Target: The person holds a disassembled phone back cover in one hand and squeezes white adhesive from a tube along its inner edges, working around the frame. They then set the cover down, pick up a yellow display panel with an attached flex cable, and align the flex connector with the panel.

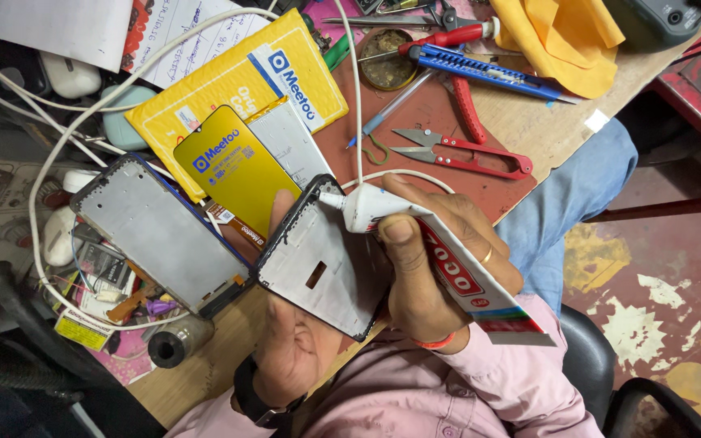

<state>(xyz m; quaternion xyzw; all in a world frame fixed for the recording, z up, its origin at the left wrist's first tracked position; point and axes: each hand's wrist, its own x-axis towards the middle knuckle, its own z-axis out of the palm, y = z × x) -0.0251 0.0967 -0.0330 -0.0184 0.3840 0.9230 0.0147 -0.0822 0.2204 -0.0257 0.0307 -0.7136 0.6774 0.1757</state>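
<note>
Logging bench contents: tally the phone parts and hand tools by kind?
Phone frames: 2 — one in the left hand at, one on the bench
Glue tubes: 1, in the right hand
Thread snips: 1
Utility knives: 1
Screwdrivers: 1
Total: 6

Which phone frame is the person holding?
The dark-rimmed phone frame on the right, gripped from below by the left hand; the right hand presses a glue tube to its top edge. The blue-edged frame lies untouched on the table.
</note>
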